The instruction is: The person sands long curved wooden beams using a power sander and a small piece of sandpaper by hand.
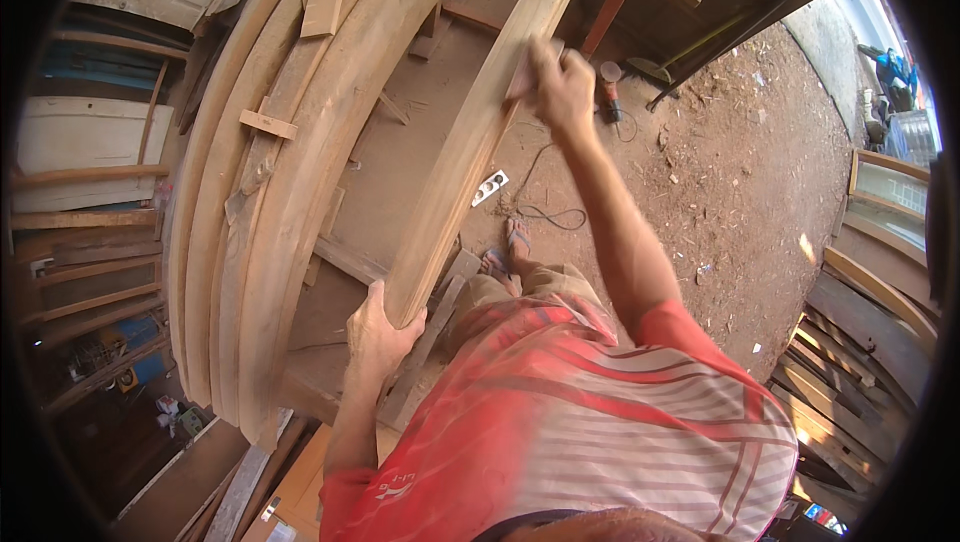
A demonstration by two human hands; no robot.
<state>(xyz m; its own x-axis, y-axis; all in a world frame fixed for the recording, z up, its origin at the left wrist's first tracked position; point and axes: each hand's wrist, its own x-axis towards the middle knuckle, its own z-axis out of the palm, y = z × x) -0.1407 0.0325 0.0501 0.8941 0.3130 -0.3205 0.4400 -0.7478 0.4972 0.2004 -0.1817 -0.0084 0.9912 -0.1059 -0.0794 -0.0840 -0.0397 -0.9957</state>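
Note:
A long, pale wooden board (460, 157) slants away from me, resting on a wooden support frame. At its near end my left hand (378, 337) is closed around the board, thumb on top and fingers at the end. Farther along, my right hand (562, 90) is closed and pressed against the board's right edge. Between its fingers and the wood shows a reddish-brown piece of sandpaper (521, 82), partly hidden and slightly blurred. Grooves run along the board's right side near the left hand.
Several thick planks (310, 182) lie to the left, with small wood blocks (267, 124) on top. A white power strip (489, 188), a cable and an orange-and-black power tool (610, 92) lie on the dirt floor. Stacked lumber (840, 392) stands at right.

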